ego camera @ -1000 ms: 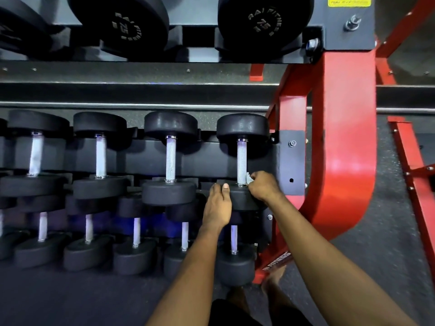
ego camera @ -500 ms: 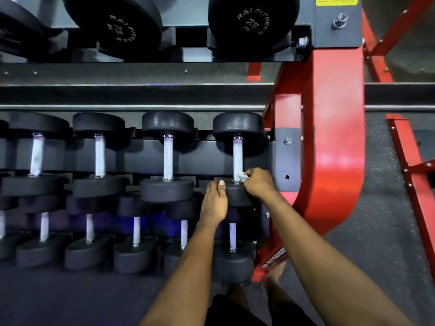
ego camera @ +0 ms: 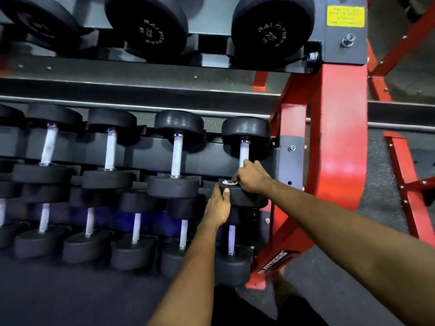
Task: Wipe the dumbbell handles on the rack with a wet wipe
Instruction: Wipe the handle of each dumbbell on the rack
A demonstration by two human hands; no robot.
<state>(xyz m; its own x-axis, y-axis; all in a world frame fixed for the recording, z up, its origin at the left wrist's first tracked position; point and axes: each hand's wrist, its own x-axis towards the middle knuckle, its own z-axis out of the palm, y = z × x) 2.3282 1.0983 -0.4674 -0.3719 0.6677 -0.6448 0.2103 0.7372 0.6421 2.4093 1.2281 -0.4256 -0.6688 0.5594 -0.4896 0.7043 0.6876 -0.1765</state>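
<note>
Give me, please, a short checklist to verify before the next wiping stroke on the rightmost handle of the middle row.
1. Is the wet wipe in the right hand? ok: pinched, a white corner shows.
2. Does the wipe touch the handle? cannot tell: the hand hides the contact.
3. Does the left hand steady the near head? ok: it grips the edge.
4. Is the handle bare up to the far head? ok.
5. Is the handle already clean? cannot tell.
</note>
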